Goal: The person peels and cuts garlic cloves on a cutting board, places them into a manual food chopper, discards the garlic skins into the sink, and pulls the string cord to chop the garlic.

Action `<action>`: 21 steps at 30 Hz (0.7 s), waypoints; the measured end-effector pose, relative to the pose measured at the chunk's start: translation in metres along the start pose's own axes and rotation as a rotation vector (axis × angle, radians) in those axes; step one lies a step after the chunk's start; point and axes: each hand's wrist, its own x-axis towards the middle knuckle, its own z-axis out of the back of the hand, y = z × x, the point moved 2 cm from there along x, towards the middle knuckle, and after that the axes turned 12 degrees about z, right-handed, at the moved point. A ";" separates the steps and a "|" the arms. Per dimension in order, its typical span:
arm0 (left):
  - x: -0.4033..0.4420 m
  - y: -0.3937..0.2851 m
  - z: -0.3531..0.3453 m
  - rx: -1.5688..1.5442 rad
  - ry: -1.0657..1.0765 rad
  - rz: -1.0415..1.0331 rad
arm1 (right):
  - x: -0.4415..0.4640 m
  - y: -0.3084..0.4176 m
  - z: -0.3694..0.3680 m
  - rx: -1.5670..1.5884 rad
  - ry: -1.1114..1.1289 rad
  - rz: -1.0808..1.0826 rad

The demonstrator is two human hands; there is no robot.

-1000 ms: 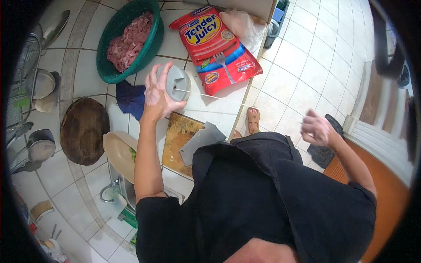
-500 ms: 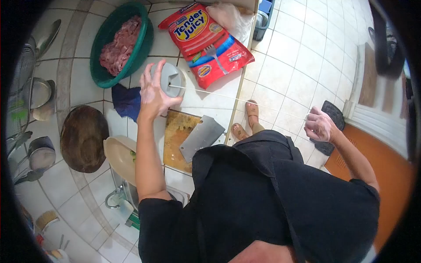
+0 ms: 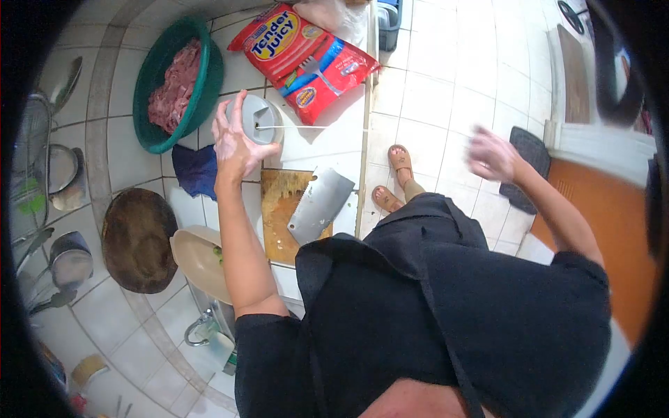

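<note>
My left hand point(image 3: 237, 150) presses down on the grey lid of a pull-string food chopper point(image 3: 260, 113), its fingers wrapped round the edge. From the lid a thin white pull cord point(image 3: 310, 127) stretches right, towards my right hand point(image 3: 495, 157). That hand is raised over the floor, blurred, with its fingers curled round the cord's end; any handle is hidden. Nearest the chopper lie a red Tender Juicy bag point(image 3: 306, 63) and a dark blue cloth point(image 3: 195, 171). A cleaver point(image 3: 324, 202) rests on a wooden cutting board point(image 3: 274, 205) closer to my body.
A green basin point(image 3: 204, 83) of raw meat point(image 3: 174, 87) stands at the counter's far end. Along the wall side are a round wooden board point(image 3: 139, 240), a beige bowl point(image 3: 191, 261) and a faucet point(image 3: 198, 331). The counter edge point(image 3: 365, 139) drops to a tiled floor.
My right hand has shifted slightly up and is now blurred by motion. My left hand stays on the chopper. The view has turned a little.
</note>
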 end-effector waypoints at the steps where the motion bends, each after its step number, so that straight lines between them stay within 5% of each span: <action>1: -0.001 -0.001 0.000 0.028 0.003 -0.003 | 0.049 0.027 0.013 0.040 -0.261 0.286; 3: 0.001 -0.002 -0.002 0.042 -0.018 0.004 | 0.157 0.097 0.051 0.039 -0.693 0.666; 7: 0.000 -0.001 0.001 -0.001 -0.013 -0.035 | 0.172 0.078 0.029 0.001 -0.589 0.656; 9: 0.001 -0.002 -0.003 -0.012 -0.004 -0.054 | 0.070 0.017 -0.007 0.074 -0.405 0.156; 10: 0.002 0.001 -0.003 0.002 -0.014 -0.060 | 0.022 -0.002 -0.006 0.040 -0.054 -0.140; 12: 0.002 0.003 -0.002 0.018 -0.032 -0.059 | -0.009 -0.008 -0.003 0.003 0.061 -0.261; 14: 0.001 -0.003 -0.001 0.032 -0.021 -0.051 | 0.030 0.016 0.002 0.001 -0.216 0.017; 16: 0.003 -0.004 -0.001 0.026 -0.022 -0.065 | 0.133 0.086 0.045 0.098 -0.662 0.518; 17: 0.001 -0.003 -0.001 0.022 -0.023 -0.068 | 0.180 0.110 0.053 0.054 -0.701 0.599; 18: -0.002 -0.002 0.000 0.031 -0.025 -0.061 | 0.209 0.130 0.071 -0.006 -0.453 0.484; 20: 0.001 -0.001 0.000 0.043 -0.005 -0.045 | 0.187 0.083 0.023 -0.014 -0.717 0.625; 21: 0.001 -0.002 -0.002 0.034 0.005 -0.054 | 0.141 0.056 0.009 0.080 -0.552 0.392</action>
